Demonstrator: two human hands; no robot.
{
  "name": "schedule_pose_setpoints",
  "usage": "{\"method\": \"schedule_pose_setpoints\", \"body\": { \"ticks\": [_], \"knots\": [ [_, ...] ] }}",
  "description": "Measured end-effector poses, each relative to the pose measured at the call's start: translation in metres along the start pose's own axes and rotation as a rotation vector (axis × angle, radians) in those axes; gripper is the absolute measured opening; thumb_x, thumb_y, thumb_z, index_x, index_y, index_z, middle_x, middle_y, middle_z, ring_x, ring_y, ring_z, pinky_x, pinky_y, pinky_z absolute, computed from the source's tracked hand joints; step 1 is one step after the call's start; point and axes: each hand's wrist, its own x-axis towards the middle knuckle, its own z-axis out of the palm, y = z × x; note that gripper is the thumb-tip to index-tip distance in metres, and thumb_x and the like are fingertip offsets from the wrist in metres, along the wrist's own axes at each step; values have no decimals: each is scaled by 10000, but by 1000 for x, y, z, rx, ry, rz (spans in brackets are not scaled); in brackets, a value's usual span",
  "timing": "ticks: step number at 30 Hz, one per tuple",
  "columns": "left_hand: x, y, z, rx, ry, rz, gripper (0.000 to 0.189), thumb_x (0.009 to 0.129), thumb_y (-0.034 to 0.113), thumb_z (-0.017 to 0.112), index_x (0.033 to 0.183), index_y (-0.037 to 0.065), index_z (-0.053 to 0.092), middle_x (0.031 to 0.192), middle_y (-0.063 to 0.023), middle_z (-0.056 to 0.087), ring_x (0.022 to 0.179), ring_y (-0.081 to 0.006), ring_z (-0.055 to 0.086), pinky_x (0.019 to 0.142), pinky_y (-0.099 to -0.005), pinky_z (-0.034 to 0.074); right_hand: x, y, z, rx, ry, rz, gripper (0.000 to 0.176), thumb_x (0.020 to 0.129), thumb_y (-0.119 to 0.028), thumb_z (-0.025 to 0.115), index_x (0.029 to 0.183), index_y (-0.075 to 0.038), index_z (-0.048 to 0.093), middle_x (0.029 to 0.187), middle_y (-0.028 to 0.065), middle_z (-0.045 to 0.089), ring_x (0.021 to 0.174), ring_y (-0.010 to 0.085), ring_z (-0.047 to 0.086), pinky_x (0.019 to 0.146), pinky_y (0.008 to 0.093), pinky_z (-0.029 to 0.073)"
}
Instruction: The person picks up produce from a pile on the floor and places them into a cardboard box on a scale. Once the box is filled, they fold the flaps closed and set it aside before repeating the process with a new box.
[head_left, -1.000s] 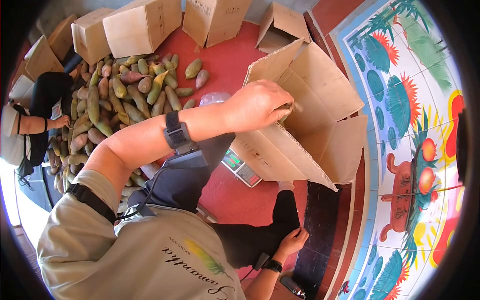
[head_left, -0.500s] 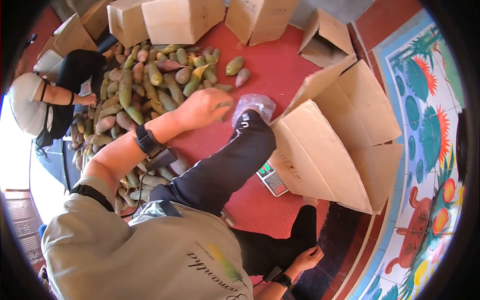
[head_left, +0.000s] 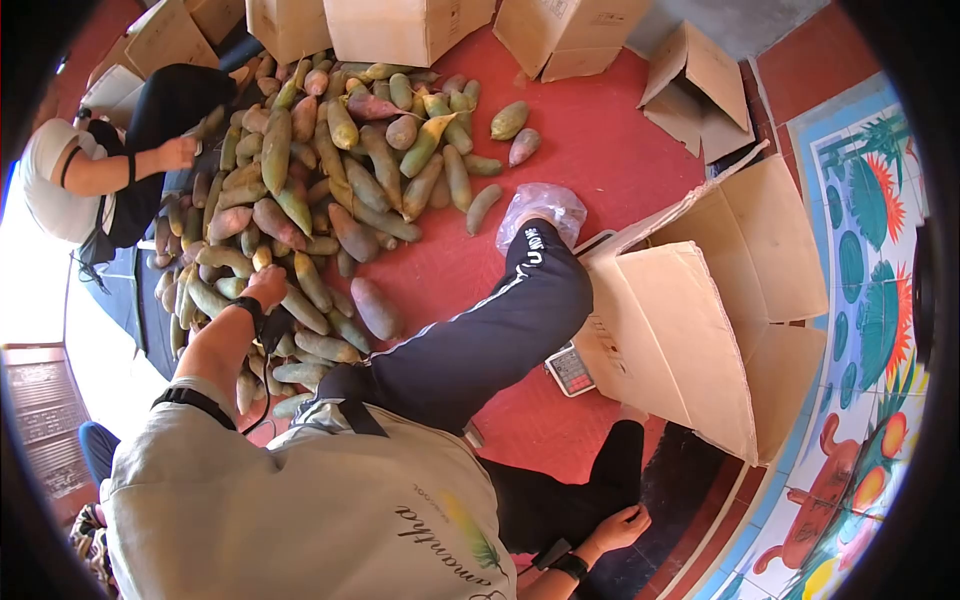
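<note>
My left hand [head_left: 268, 287] is down in a pile of long green and reddish radishes [head_left: 355, 232], its fingers curled over one radish's end [head_left: 261, 258]. Most of that radish is hidden by the hand and its neighbours. My right hand [head_left: 622, 525] rests beside my bent black trouser leg [head_left: 560, 500], fingers curled together with nothing visible in them. A small greenish radish [head_left: 483, 210] lies on the red floor near my plastic-covered foot [head_left: 545, 210].
A large open cardboard box [head_left: 680, 340] stands to the right, over a scale [head_left: 570, 371]. More boxes [head_left: 400, 30] line the back. Another person [head_left: 75, 185] sits at the left by the pile, reaching toward it. A painted tile wall [head_left: 860, 300] borders the right.
My left hand has moved left and down from near my foot into the pile. A small radish now lies where it was. The view has shifted; my right hand stays by my leg.
</note>
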Motion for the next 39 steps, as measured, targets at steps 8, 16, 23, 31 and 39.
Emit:
{"method": "schedule_pose_setpoints", "body": {
  "ticks": [8, 16, 23, 31, 39],
  "knots": [
    [-9, -4, 18, 302, 0, -7, 339, 725, 160, 625, 1063, 140, 620, 1128, -73, 583, 1185, -258, 432, 1020, -478, 272, 3, -9, -3, -41, -35, 32, 133, 846, -67, 504, 868, 39, 580, 816, 163, 568, 773, 338, 564, 674, 400, 472],
    [2, -10, 33, 427, -184, 70, 285, 789, 161, 546, 1061, 121, 621, 1132, -75, 580, 1156, -237, 465, 969, -410, 324, 3, -8, -1, -48, -15, -13, 122, 845, -57, 498, 861, 33, 579, 816, 162, 574, 768, 336, 563, 676, 409, 470],
    [-1, -12, 58, 437, -96, 112, 263, 812, 184, 541, 1055, 132, 623, 1084, -81, 592, 1141, -245, 481, 1023, -490, 262, 2, -7, -1, -66, -37, 17, 115, 834, -51, 506, 866, 29, 581, 834, 159, 581, 785, 330, 573, 685, 400, 480],
    [-25, -2, 64, 504, -313, 67, 364, 773, 204, 602, 1126, 116, 590, 1071, -92, 611, 1142, -274, 494, 1048, -547, 189, 4, -6, 0, -76, -47, 5, 115, 823, -51, 511, 867, 30, 581, 831, 155, 579, 778, 327, 577, 673, 399, 484],
    [-29, 27, 6, 346, -397, 126, 470, 676, 225, 679, 1102, 45, 595, 1054, -104, 645, 1063, -256, 579, 989, -481, 323, 7, -11, 0, -62, -10, -23, 110, 828, -52, 508, 856, 27, 579, 817, 155, 570, 759, 330, 570, 649, 402, 477]
  ]
}}
